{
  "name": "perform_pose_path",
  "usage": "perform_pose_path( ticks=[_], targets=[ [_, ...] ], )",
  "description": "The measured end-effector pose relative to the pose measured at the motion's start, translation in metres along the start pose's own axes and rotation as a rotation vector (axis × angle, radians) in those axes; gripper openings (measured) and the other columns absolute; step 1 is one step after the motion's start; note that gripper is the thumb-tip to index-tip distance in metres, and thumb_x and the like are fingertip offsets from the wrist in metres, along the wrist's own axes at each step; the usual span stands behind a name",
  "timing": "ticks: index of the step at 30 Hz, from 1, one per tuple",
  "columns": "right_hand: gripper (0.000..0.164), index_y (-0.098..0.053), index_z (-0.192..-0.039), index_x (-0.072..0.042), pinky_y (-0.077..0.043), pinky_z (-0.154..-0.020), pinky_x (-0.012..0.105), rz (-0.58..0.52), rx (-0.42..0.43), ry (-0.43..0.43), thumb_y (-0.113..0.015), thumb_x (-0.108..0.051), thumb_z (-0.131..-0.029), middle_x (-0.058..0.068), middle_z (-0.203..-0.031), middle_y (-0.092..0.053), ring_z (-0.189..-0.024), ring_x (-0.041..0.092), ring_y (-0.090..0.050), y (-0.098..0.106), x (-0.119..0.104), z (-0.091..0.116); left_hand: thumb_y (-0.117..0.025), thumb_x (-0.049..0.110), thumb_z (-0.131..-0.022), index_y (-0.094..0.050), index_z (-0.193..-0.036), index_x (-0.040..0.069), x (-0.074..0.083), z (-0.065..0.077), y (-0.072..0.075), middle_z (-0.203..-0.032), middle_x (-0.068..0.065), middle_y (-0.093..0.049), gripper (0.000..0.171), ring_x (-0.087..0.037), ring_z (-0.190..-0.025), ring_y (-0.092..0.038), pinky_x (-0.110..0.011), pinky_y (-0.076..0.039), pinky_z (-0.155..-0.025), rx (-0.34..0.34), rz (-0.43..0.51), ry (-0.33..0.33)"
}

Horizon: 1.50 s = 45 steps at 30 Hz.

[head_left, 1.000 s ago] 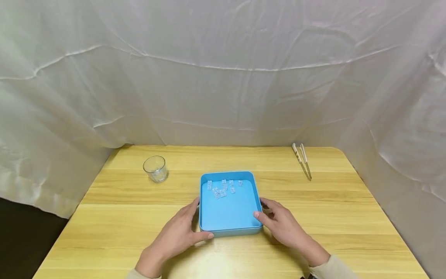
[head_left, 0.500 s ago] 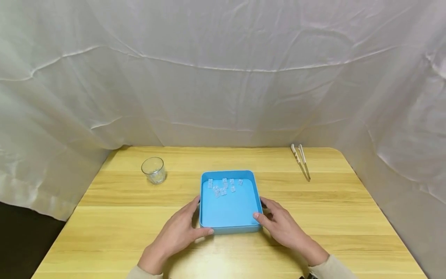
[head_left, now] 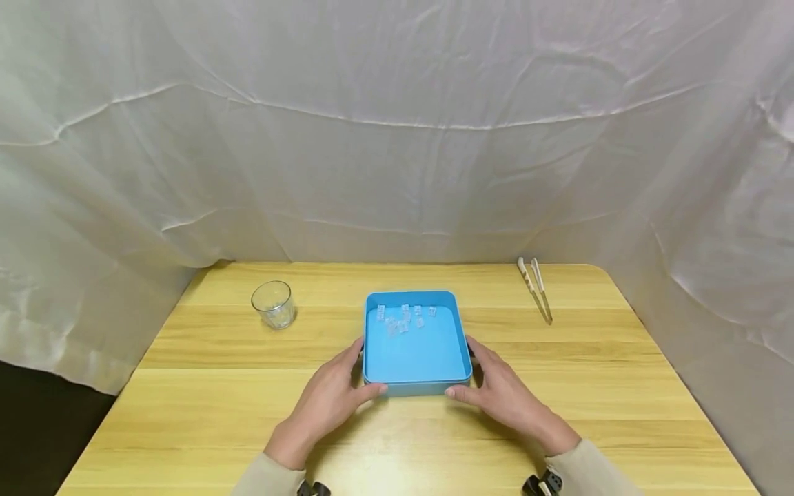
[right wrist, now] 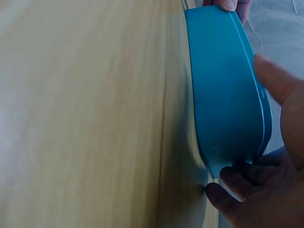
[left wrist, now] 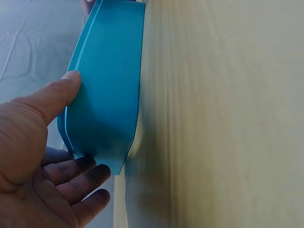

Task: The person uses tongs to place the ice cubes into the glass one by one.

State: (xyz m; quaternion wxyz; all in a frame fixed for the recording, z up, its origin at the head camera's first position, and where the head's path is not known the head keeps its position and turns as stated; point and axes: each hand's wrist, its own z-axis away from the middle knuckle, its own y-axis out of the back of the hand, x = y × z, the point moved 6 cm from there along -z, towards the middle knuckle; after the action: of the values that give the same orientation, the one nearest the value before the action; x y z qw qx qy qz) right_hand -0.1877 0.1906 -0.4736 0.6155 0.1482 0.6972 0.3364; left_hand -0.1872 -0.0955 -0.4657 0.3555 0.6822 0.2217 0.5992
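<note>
a square blue tray (head_left: 418,355) sits on the table at the middle, its open side up. inside it, small clear blocks (head_left: 402,326) lie scattered toward the far wall, more of them to the left than to the right, some touching and others apart. two hands, well apart from each other, hold the tray by its near corners: the left hand (head_left: 331,396) has its thumb on the near wall and its fingers bent against the left side, while the right hand (head_left: 509,393) has its thumb at the near wall and its fingers at the right side. around them spreads the wood-grain table (head_left: 403,448). to the far left stands an upright clear glass (head_left: 273,303) (whether anything is in it, i cannot tell). at the far right lie tongs (head_left: 542,292) with white handles, handle ends pointing to the far edge. pale sleeves (head_left: 589,468) reach in from the near side, and a creased, light cloth (head_left: 397,165) hangs beyond the table
</note>
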Motion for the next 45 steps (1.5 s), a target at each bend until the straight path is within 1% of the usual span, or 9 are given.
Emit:
perform_pose_path(
  ticks=[3, 8, 12, 18, 25, 30, 37, 45],
  targets=[
    [0.107, -0.028, -0.164, 0.001, -0.045, -0.113, 0.06, 0.031, 0.032, 0.001, -0.085, -0.047, -0.086, 0.024, -0.151, -0.055, -0.137, 0.04, -0.055, 0.002, 0.002, -0.004, -0.084, 0.05, -0.087, -0.037, -0.162, 0.002, 0.001, -0.006, -0.001, -0.157, -0.017, -0.052, 0.101, -0.038, -0.146, -0.05, -0.055, -0.042, -0.119, 0.009, -0.004, 0.001],
    [0.103, -0.031, -0.162, 0.003, -0.044, -0.113, 0.063, 0.087, 0.078, -0.013, -0.083, -0.046, -0.088, 0.026, -0.151, -0.055, -0.14, 0.045, -0.053, 0.007, 0.006, -0.011, -0.081, 0.048, -0.09, -0.04, -0.16, 0.001, 0.003, -0.015, 0.001, -0.154, -0.018, -0.055, 0.094, -0.039, -0.143, -0.052, -0.055, -0.044, -0.117, 0.03, -0.014, -0.007],
    [0.101, -0.031, -0.163, 0.002, -0.046, -0.112, 0.062, 0.096, 0.089, -0.029, -0.082, -0.046, -0.09, 0.025, -0.152, -0.055, -0.139, 0.044, -0.054, 0.011, 0.01, -0.018, -0.079, 0.047, -0.092, -0.041, -0.159, 0.0, 0.006, -0.024, 0.0, -0.152, -0.017, -0.058, 0.09, -0.038, -0.142, -0.054, -0.053, -0.046, -0.115, 0.03, -0.029, -0.008],
    [0.097, -0.033, -0.162, 0.002, -0.049, -0.11, 0.06, 0.085, 0.109, -0.063, -0.08, -0.045, -0.092, 0.026, -0.154, -0.054, -0.138, 0.044, -0.055, 0.016, 0.015, -0.031, -0.077, 0.044, -0.095, -0.039, -0.16, -0.001, 0.011, -0.038, 0.0, -0.152, -0.018, -0.058, 0.088, -0.036, -0.14, -0.056, -0.051, -0.048, -0.113, 0.037, -0.035, -0.009],
    [0.087, -0.036, -0.161, -0.001, -0.051, -0.108, 0.058, 0.065, 0.123, -0.071, -0.079, -0.039, -0.095, 0.023, -0.151, -0.057, -0.132, 0.042, -0.062, 0.02, 0.018, -0.043, -0.077, 0.041, -0.096, -0.039, -0.16, -0.001, 0.012, -0.051, 0.0, -0.15, -0.018, -0.06, 0.085, -0.035, -0.135, -0.061, -0.05, -0.051, -0.11, 0.054, -0.031, -0.012],
    [0.084, -0.038, -0.161, -0.002, -0.051, -0.108, 0.057, 0.062, 0.133, -0.081, -0.077, -0.037, -0.097, 0.023, -0.149, -0.059, -0.131, 0.04, -0.063, 0.023, 0.021, -0.05, -0.077, 0.04, -0.097, -0.041, -0.159, -0.001, 0.012, -0.059, -0.001, -0.147, -0.018, -0.062, 0.083, -0.034, -0.133, -0.062, -0.049, -0.053, -0.108, 0.075, -0.044, -0.014],
    [0.084, -0.037, -0.161, -0.001, -0.048, -0.112, 0.059, 0.048, 0.129, -0.111, -0.076, -0.04, -0.098, 0.025, -0.153, -0.055, -0.137, 0.043, -0.057, 0.024, 0.025, -0.058, -0.077, 0.04, -0.097, -0.04, -0.16, 0.0, 0.011, -0.068, -0.003, -0.15, -0.017, -0.06, 0.084, -0.034, -0.134, -0.061, -0.049, -0.052, -0.109, 0.084, -0.049, -0.007],
    [0.083, -0.037, -0.162, -0.002, -0.044, -0.114, 0.062, 0.041, 0.135, -0.137, -0.075, -0.04, -0.098, 0.024, -0.153, -0.055, -0.14, 0.044, -0.055, 0.023, 0.029, -0.062, -0.075, 0.041, -0.097, -0.039, -0.161, 0.002, 0.01, -0.075, -0.005, -0.153, -0.017, -0.057, 0.082, -0.034, -0.138, -0.058, -0.049, -0.05, -0.112, 0.086, -0.052, 0.001]
  ],
)
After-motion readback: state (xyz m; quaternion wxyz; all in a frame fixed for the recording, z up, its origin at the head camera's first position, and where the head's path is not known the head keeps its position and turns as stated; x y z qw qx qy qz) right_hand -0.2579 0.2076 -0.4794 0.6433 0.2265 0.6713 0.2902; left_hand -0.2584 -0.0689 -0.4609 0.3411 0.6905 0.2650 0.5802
